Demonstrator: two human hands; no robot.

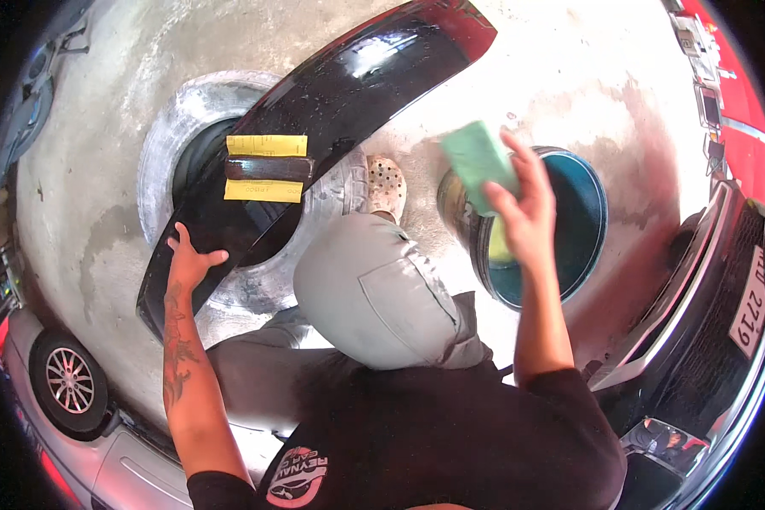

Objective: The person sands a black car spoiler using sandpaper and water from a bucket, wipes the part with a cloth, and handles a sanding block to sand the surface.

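A long glossy black curved panel (336,98), seemingly a car body part, lies slanting across a tire (166,161). My left hand (194,259) rests on the panel's near end, fingers and thumb spread. Farther up the panel lies a yellow sheet (266,146) with printed marks and a dark oblong block (268,168) across its middle. My right hand (529,204) grips a flat light green sponge (478,160) between thumb and fingers, raised over the left rim of a round bucket (605,212) with a dark blue-green inside. The right fingers are somewhat blurred.
A can-like container (457,204) stands against the bucket's left side. My shoe (387,187) is beside the tire. At the right is a dark car's end (697,314); a silver car (136,463) is at lower left. Wet patches mark the concrete floor (102,195).
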